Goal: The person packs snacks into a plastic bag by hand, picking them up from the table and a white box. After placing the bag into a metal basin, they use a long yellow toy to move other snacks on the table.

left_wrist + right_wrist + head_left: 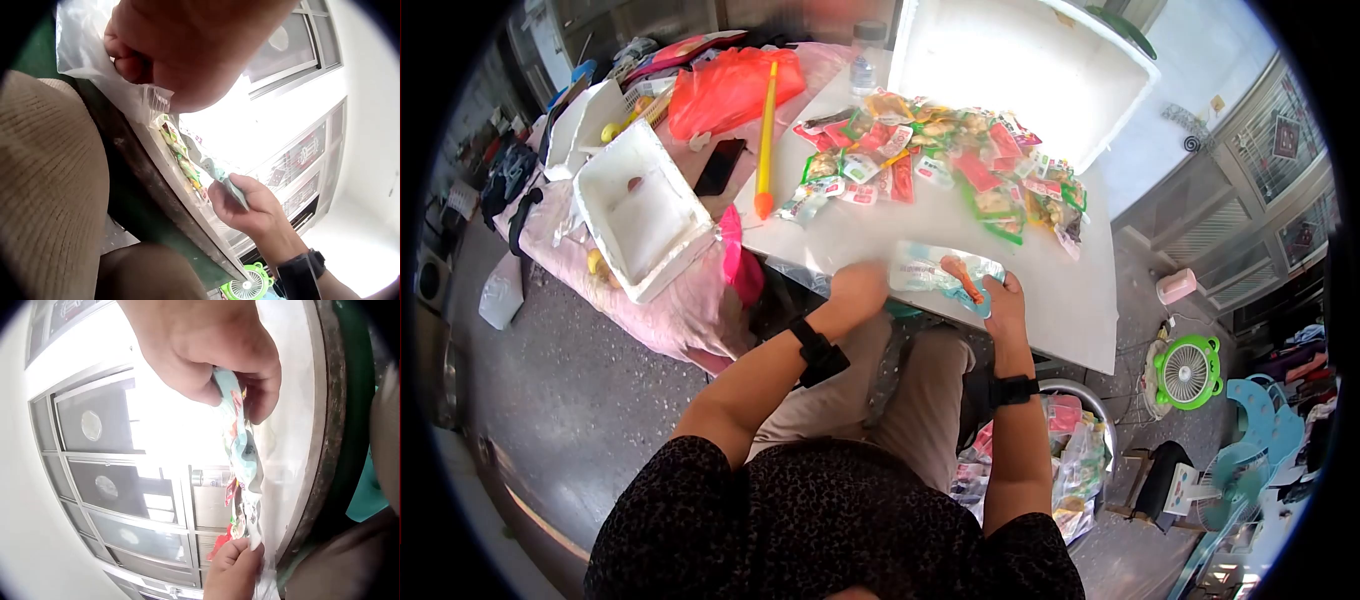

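Together, both hands have hold of one flat, pale-blue printed packet (922, 270), which is raised over the near edge of the worktop (850, 235). Its printed front, showing a brownish-orange piece of food, faces up toward the person. Closed in a pinch on the packet's right end are the fingers of the right hand (1005, 305), thumb against forefinger. Blurred in the head view, the left hand (860, 290) is curled up at the packet's left end; from the right wrist its fingers look pinched on that end, with hardly any gap between them. Beside this fist, clear plastic (84, 53) hangs by the near edge.

Beyond the held packet, a loose heap of colourful packets (975, 165) spreads from the middle of the worktop toward its far and right edges. A large white foam box (1020, 80) stands at the far edge, with a clear bottle (864, 70) at the far left corner. Near the left corner closest to the person lies the orange end of a long yellow stick (767, 140).
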`<state>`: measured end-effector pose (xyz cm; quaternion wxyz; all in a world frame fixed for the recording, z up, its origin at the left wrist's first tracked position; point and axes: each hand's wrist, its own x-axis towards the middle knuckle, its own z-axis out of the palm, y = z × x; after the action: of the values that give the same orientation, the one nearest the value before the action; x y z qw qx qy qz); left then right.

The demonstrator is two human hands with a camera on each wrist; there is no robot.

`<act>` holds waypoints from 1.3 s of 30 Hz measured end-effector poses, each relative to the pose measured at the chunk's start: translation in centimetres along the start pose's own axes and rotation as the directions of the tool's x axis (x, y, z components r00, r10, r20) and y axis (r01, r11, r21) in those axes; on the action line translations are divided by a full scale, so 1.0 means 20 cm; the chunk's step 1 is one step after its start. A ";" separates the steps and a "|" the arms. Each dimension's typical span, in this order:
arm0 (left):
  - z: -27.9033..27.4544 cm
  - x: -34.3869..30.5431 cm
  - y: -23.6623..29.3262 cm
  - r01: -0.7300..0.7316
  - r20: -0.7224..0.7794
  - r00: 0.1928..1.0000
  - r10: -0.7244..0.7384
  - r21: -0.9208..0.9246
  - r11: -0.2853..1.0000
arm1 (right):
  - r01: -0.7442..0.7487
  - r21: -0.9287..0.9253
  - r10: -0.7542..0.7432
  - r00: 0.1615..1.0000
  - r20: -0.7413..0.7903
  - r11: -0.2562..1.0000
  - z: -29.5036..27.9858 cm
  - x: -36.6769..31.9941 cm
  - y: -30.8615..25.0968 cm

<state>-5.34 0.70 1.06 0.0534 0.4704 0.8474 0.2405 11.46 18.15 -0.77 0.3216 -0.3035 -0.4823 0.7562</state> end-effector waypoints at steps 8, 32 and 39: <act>0.06 0.03 0.11 -0.076 -0.030 0.997 0.072 -0.150 0.986 | -0.078 0.193 0.072 0.997 0.034 0.978 -0.05 -0.25 -0.12; 0.13 -0.02 0.29 -0.500 -0.103 0.866 0.490 -0.230 0.835 | -0.270 -0.034 0.269 0.962 -0.044 0.962 0.13 -0.20 -0.01; 0.05 0.02 0.25 -0.400 -0.070 0.916 0.395 -0.230 0.887 | -0.228 0.219 0.232 0.973 0.010 0.949 0.19 -0.17 0.06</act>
<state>-1.37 3.54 2.62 0.0505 0.6214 0.6983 0.3517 10.49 13.09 0.03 0.2667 -0.3265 -0.3550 0.8344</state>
